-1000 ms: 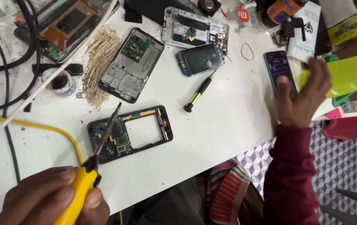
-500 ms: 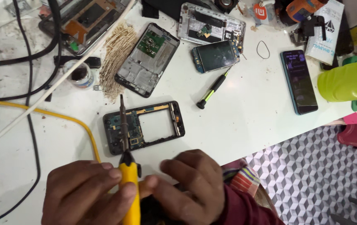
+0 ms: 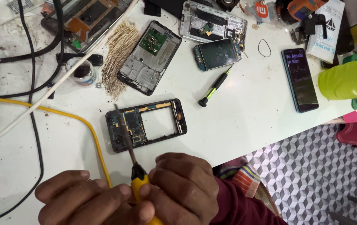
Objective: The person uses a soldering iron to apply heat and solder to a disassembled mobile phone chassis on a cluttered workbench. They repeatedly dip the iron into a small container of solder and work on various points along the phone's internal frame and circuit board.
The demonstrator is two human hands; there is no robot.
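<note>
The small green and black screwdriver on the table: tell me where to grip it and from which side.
Grip the small screwdriver on its black and green handle, the thick lower-left end, coming from above. It lies flat on the white table, tip toward the loose screen module, and bare table beside the handle leaves room for fingers.

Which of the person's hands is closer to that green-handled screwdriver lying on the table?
Right. The right hand grips the yellow tool below the green-handled screwdriver; the left hand sits farther off, down-left.
</note>
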